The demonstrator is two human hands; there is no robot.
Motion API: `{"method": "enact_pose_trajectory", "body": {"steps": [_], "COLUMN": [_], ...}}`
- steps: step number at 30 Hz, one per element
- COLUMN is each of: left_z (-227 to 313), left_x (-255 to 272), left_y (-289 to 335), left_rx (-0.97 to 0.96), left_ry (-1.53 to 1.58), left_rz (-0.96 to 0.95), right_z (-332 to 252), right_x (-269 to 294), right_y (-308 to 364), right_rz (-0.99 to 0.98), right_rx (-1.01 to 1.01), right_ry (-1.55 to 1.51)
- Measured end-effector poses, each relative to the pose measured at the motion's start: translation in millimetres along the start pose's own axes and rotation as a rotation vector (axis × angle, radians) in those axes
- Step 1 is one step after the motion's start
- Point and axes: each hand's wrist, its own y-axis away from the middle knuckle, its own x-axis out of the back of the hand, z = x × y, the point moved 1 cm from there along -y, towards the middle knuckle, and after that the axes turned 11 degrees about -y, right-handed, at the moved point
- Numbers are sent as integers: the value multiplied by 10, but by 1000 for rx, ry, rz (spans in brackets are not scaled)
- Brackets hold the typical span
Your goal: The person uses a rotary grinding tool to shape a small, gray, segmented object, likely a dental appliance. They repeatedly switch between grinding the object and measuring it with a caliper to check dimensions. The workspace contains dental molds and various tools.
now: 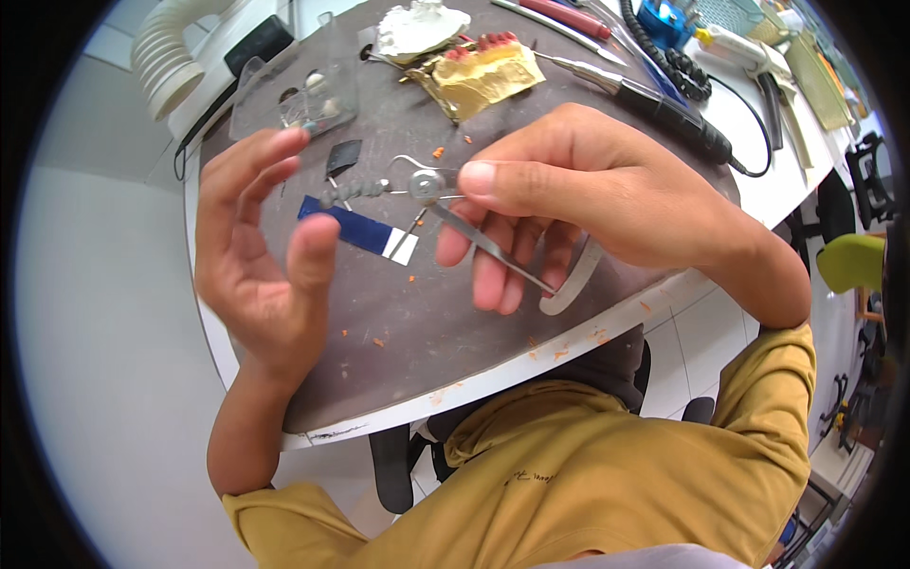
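Note:
Pinched between the thumb and fingers of my right hand (pixel 569 190) is a metal thickness caliper (pixel 483 242). Its round pivot faces up, its curved scale end points toward me, and its thin jaws reach left. My left hand (pixel 270 247) is open, thumb and fingers spread apart, with nothing seen between them. Just right of its fingertips is a grey, beaded row like a dental bridge (pixel 355 192), near the caliper's jaws. Whether it touches the jaws or lies on the table I cannot tell. Below it lies a blue and white strip (pixel 355 228).
On the brown table mat (pixel 379 294) lie a white plaster cast (pixel 422 30), a gold-coloured model with red parts (pixel 488 76), and a dark handpiece (pixel 673 119) with its cord. A clear tray (pixel 251 100) stands at back left under a hose (pixel 171 66). Orange crumbs dot the front edge.

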Motion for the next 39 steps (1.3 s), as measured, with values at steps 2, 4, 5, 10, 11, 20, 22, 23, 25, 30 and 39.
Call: {"method": "enact_pose_trajectory", "body": {"steps": [2,4,5,10,11,20,22,23,25,30,39], "left_z": [4,43,59,92,91,125,121,116,109,132,212], "left_x": [82,60,48,56,50,-13,-18,-21,-12,4,-83], "left_y": [5,-7,-3,24,26,-15,-6,0,15,-27,-34], "left_rx": [-177,-217,-236,-208,-212,-327,-288,-269,-242,-291,-159], "left_ry": [-167,-231,-264,-309,-325,-489,-477,-471,-476,-515,-391], "left_rz": [-20,-42,-52,-113,-111,-34,-20,-13,-16,-4,-3], "right_z": [2,7,14,4,13,5,0,0,4,4,32], "right_x": [-14,-14,-12,-12,-10,-5,-12,-12,-17,-33,-57], "right_y": [10,7,9,6,2,19,20,20,16,2,-12], "right_rz": [1,-2,1,-3,-8,-13,-15,-15,-17,-15,-13], "right_rx": [1,2,0,2,7,9,6,3,6,24,33], "right_ry": [3,-6,-17,-3,1,-8,-16,-22,-29,-33,-8]}}
